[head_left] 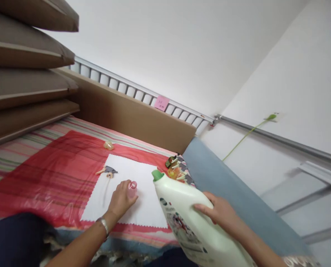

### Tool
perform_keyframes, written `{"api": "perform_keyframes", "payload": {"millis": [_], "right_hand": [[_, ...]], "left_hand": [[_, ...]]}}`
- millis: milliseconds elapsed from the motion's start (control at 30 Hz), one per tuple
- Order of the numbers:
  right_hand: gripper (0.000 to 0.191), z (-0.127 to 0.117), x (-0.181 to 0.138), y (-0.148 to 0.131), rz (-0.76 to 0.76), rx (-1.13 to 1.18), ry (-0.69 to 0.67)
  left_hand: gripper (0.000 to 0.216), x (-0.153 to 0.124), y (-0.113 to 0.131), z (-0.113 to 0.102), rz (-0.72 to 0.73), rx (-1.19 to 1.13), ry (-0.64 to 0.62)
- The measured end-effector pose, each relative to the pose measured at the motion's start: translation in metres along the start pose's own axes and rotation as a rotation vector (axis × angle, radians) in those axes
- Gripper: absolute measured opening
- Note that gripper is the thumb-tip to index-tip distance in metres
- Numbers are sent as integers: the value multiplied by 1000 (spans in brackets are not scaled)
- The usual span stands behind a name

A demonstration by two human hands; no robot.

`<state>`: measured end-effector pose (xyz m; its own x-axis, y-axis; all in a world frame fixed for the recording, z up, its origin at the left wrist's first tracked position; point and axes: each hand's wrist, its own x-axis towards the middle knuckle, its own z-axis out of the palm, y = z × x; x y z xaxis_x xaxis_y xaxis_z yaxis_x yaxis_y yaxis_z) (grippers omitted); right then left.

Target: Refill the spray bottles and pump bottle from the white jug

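My left hand (120, 200) is closed round a small pink bottle (132, 188) that stands on a white cloth (143, 178). My right hand (219, 212) grips the side of a large white jug (187, 218) with a green spout (156, 174); the jug is tilted, its spout pointing toward the pink bottle. A spray-pump head with a tube (107, 171) lies on the white cloth just beyond my left hand. A small pale cap (108, 145) rests farther back on the red plastic sheet (56, 170).
The red sheet covers a striped mattress (12, 152). Brown cushions (23, 74) are stacked at the left. A cardboard panel (134, 118) and a metal bed rail (143, 92) run along the back. Small bottles and clips (176, 168) lie beside a blue cushion (226, 181).
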<state>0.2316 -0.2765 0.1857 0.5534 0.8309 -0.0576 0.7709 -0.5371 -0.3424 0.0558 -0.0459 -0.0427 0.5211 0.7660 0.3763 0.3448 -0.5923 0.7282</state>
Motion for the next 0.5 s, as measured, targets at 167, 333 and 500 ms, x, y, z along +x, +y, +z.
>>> {"api": "perform_keyframes", "payload": {"millis": [167,333,500], "right_hand": [[37,7,-1,-18,-139,-228,-63],[36,9,13,-30,-170,-378,-66],[35,13,26,-38,-230,-517,-64]], "left_hand": [[48,-2,9,-6,-10,69,-36],[51,-2,12,-9,-52,65,-88],[50,-2,13,-10,-48,56,-84]]}}
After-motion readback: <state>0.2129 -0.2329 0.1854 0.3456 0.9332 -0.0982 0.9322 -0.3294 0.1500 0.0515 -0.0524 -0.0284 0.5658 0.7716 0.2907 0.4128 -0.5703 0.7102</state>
